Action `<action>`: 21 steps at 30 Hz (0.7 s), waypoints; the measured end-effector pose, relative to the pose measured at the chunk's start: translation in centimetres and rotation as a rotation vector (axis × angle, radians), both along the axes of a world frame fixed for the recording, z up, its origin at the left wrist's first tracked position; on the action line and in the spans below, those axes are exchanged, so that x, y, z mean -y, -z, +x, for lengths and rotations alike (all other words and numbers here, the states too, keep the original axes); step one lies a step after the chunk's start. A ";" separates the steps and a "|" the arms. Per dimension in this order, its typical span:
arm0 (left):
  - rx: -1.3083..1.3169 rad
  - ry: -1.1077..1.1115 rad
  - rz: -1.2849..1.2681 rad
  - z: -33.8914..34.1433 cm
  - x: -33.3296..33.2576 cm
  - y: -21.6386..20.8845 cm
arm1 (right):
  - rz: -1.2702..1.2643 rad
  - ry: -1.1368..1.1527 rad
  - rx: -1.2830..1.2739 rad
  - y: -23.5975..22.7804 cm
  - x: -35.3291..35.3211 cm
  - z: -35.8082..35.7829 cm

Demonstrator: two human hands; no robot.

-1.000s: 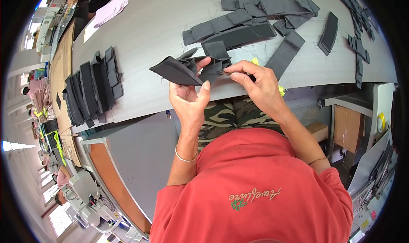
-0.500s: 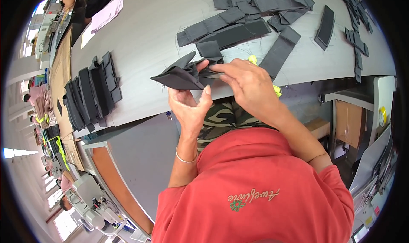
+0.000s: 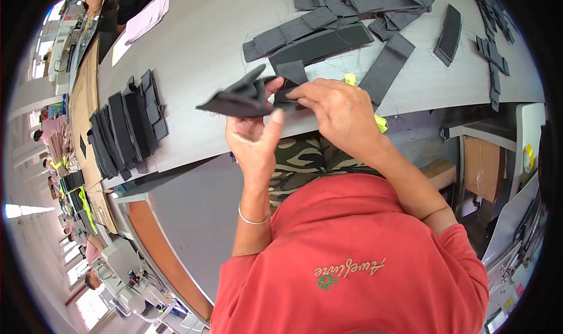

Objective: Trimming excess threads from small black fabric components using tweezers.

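Observation:
A folded dark grey fabric piece is raised just above the table's near edge, its pointed end sticking out to the left. Fingers of my left hand are closed around it from below, the thumb on the near side. My right hand pinches the right end of the same piece with thumb and forefinger; the exact grip is partly hidden. Behind my right wrist show bits of a bright yellow item, mostly covered by the hand. Just beyond my fingers, another grey fabric piece lies on the table.
Several dark fabric strips are spread loosely across the far middle of the light table. At the left lies a neat row of folded strips. Single strips lie to the right, and pink paper sheets at the far left.
My left hand has moved slightly left and tilted the fabric piece, whose pointed end swings left. My right hand stays nearly in place, still pinching.

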State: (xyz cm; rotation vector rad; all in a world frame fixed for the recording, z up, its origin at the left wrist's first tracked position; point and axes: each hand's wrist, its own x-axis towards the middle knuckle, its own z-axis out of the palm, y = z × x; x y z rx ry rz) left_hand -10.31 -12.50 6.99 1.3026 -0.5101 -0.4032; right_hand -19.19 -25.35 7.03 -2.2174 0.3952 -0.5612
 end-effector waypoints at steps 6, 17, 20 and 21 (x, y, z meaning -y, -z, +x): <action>-0.283 0.045 -0.019 1.6 -0.5 -0.5 | 0.354 -0.097 -0.042 0.3 2.5 -1.8; -0.245 0.145 0.111 0.4 0.7 1.5 | 0.372 -0.029 0.081 0.2 2.9 -0.5; -0.246 0.164 0.169 0.2 0.7 1.5 | 0.223 -0.017 0.081 0.4 2.7 0.2; -0.239 0.168 0.199 0.2 0.7 1.7 | 0.149 -0.012 0.086 0.6 2.7 0.4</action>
